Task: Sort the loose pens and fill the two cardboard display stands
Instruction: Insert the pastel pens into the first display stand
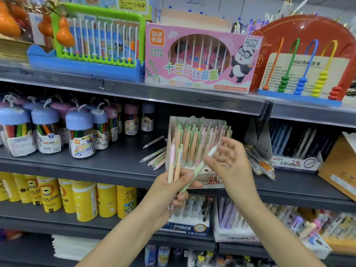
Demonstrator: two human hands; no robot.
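Nearest, the left hand [173, 191] grips a small bunch of pastel pens [176, 164], tips upward, with its fingers curled round the barrels; the right hand [229, 160], just beside it, pinches the upper end of a green pen [198, 168] that slants down into the left hand's bundle; directly behind both hands stands the cardboard display stand [198, 139], packed with upright pens; to its left, loose pens [156, 157] lie on the dark shelf [107, 164].
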